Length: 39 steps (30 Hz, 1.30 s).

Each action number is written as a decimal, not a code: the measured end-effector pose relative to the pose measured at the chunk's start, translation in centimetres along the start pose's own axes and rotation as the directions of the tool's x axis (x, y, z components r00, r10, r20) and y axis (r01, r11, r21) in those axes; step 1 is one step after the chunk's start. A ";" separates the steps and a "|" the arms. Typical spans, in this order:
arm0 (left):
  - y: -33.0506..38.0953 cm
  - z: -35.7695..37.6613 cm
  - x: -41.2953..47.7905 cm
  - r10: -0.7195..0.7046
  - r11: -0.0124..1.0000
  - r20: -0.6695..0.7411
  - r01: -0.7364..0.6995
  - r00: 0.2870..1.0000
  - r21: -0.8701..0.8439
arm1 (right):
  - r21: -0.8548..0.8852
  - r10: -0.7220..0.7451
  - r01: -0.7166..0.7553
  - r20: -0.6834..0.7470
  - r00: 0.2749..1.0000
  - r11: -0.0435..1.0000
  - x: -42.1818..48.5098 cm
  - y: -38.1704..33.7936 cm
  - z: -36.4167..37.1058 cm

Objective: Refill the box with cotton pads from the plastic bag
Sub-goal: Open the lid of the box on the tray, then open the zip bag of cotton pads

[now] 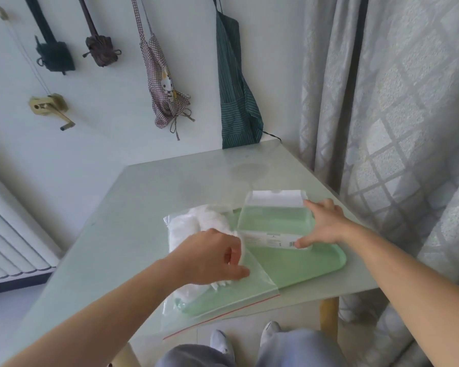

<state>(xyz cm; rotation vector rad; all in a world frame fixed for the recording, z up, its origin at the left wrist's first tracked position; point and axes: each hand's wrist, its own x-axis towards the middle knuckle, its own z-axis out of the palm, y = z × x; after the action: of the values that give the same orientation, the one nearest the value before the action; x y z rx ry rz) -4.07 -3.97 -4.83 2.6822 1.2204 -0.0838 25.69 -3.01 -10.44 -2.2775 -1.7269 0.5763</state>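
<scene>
A clear box (272,221) with its white lid flipped up stands on a pale green tray (308,263). My right hand (325,225) grips the box's right end, thumb on its labelled front wall. A clear zip bag (217,298) with a red seal strip lies over the tray's left part and holds white cotton pads (194,223). My left hand (212,256) rests on the bag, fingers closed on a white clump of pads at its mouth. The box's inside looks see-through, and I cannot tell whether pads lie in it.
The tray sits on a grey glass-topped table (133,234) whose near edge crosses the bag. Patterned curtains (395,102) hang close on the right. Aprons and bags hang on the wall behind. A radiator (8,234) stands at the left.
</scene>
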 end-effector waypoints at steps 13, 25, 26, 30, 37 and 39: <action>-1.2 4.1 -5.1 0.006 0.971 -0.032 0.002 0.999 0.238 | 0.064 -0.414 0.426 -0.145 0.899 0.903 -3.7 -9.3 1.4; -1.8 4.6 -5.2 -0.188 0.982 -0.090 0.184 0.978 -0.043 | 0.376 -0.410 0.275 0.349 0.843 0.885 -8.9 -12.1 0.7; -1.9 4.2 -5.3 -0.224 0.964 -0.112 0.203 0.968 -0.170 | 0.384 -0.405 0.255 0.386 0.829 0.888 -9.5 -12.4 0.6; -1.7 2.6 -5.1 -0.391 0.761 -0.148 0.229 0.908 -0.606 | 0.313 -0.340 0.197 0.511 0.790 0.929 -11.0 -13.5 0.3; -1.0 1.2 -5.4 -0.490 0.492 -0.122 0.158 0.863 -0.856 | 0.434 -0.307 0.189 0.218 0.927 0.881 -10.8 -14.9 2.3; -1.1 0.8 -5.4 -0.481 0.422 -0.106 0.124 0.870 -0.898 | 0.541 -0.317 0.215 0.100 0.943 0.813 -10.5 -15.3 3.1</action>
<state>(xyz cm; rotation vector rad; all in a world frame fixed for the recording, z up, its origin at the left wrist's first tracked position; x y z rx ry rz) -8.45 -7.46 -5.05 1.5443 1.3223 0.8057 8.62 -8.94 -5.25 -1.6103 -1.6636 1.0738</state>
